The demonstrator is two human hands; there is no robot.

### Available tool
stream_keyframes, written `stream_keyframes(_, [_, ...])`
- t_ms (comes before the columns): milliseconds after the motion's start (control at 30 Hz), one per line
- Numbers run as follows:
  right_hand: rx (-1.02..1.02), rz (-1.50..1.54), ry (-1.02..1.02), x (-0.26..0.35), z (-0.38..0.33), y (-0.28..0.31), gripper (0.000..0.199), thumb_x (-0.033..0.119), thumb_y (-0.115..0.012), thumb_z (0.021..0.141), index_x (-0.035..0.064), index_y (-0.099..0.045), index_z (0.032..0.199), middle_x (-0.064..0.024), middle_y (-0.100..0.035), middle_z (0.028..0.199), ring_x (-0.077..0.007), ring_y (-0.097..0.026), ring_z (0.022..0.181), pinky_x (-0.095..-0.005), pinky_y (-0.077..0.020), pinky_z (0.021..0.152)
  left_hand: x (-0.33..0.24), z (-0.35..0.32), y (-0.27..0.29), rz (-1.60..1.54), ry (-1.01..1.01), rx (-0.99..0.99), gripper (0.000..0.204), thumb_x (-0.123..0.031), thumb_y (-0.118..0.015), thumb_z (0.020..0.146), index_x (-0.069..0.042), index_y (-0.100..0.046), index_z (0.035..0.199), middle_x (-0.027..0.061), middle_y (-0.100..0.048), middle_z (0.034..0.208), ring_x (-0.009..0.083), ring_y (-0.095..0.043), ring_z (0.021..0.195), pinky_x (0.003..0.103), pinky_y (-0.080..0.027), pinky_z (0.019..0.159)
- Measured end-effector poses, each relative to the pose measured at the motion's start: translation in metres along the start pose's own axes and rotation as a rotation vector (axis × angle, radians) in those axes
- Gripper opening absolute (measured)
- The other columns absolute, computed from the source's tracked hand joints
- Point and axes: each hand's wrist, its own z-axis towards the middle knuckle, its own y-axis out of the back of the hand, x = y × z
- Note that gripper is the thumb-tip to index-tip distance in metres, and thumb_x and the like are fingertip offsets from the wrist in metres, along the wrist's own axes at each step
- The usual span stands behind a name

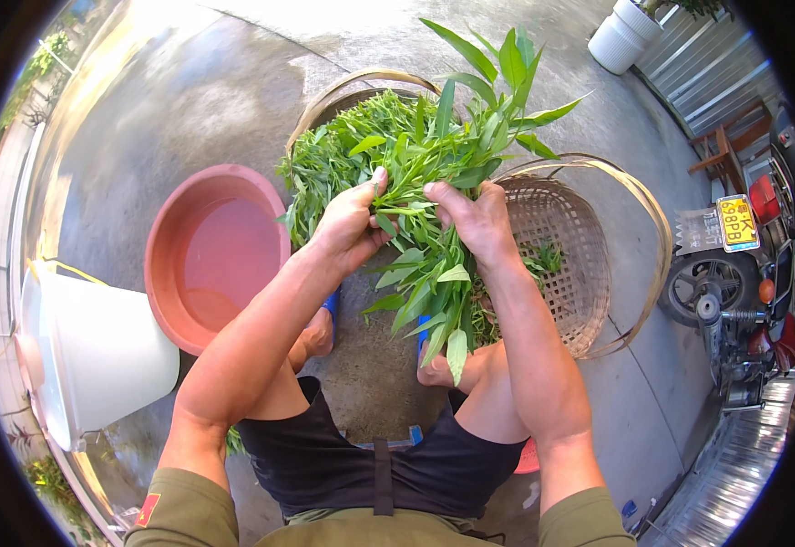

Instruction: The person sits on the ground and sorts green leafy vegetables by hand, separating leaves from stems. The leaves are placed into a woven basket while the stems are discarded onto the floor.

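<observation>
Both hands hold one bunch of long-stemmed green leafy vegetables (pixel 434 196) in front of me. My left hand (pixel 352 219) grips the stems from the left, thumb up against the leaves. My right hand (pixel 475 219) grips the same bunch from the right. Leaves stick up above the hands and hang down between my knees. Behind the bunch stands a woven bamboo basket (pixel 361 87) heaped with more greens. To the right lies a second woven basket (pixel 589 273), nearly bare, with a few green sprigs inside.
A reddish-pink plastic basin (pixel 215 251) holding water sits on the left. A white bucket (pixel 97 346) lies tipped at the far left. A motorbike (pixel 734 292) stands at the right, a white pot (pixel 625 36) at the top right. The ground is concrete.
</observation>
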Motion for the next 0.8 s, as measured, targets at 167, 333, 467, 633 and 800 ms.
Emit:
stream_keyframes(167, [0.037,-0.008,0.004,0.000,-0.005,-0.008,0.015,0.017,-0.077,0.092,0.0026,-0.072,0.091,-0.0007,-0.065,0.073,-0.0089,-0.054,0.059,-0.0281,-0.0409,0.055,0.008,0.010,-0.003,-0.022,-0.137,-0.228,0.031,-0.039,-0.060,0.110,-0.009,-0.066,0.116,0.0019,-0.070,0.092,0.0127,-0.064,0.074,0.028,-0.051,0.060])
stream_keyframes(333, [0.141,-0.051,0.064,-0.002,-0.008,-0.014,0.015,0.015,-0.078,0.094,0.0015,-0.073,0.092,0.0008,-0.066,0.073,-0.0080,-0.055,0.059,-0.0276,-0.0418,0.052,-0.001,0.016,0.010,-0.114,-0.204,-0.283,0.029,-0.038,-0.061,0.109,-0.009,-0.066,0.111,0.0019,-0.066,0.087,0.0145,-0.060,0.070,0.030,-0.049,0.061])
stream_keyframes(467, [0.190,-0.111,-0.079,-0.001,-0.005,-0.007,0.018,0.019,-0.078,0.094,0.0024,-0.075,0.088,0.0016,-0.066,0.072,-0.0065,-0.056,0.062,-0.0272,-0.0423,0.056,-0.008,0.011,0.008,-0.285,-0.227,-0.396,0.029,-0.038,-0.062,0.109,-0.009,-0.065,0.112,0.0027,-0.066,0.090,0.0154,-0.057,0.070,0.032,-0.051,0.064])
stream_keyframes(633, [0.135,-0.511,0.179,-0.006,-0.011,-0.003,0.014,0.016,-0.076,0.091,0.0029,-0.078,0.092,-0.0021,-0.066,0.064,-0.0064,-0.058,0.058,-0.0282,-0.0441,0.055,-0.023,0.011,0.032,-0.350,-0.209,-0.270,0.025,-0.034,-0.057,0.111,-0.010,-0.062,0.116,0.0035,-0.066,0.092,0.0161,-0.064,0.080,0.031,-0.060,0.070])
stream_keyframes(800, [-0.159,-0.524,0.409,0.006,-0.004,0.002,0.014,0.013,-0.075,0.090,0.0046,-0.079,0.101,-0.0047,-0.069,0.065,-0.0088,-0.062,0.059,-0.0300,-0.0485,0.057,-0.027,0.008,0.037,-0.389,-0.173,-0.278,0.017,-0.014,-0.041,0.114,-0.004,-0.055,0.119,0.0066,-0.061,0.097,0.0162,-0.059,0.077,0.029,-0.055,0.064])
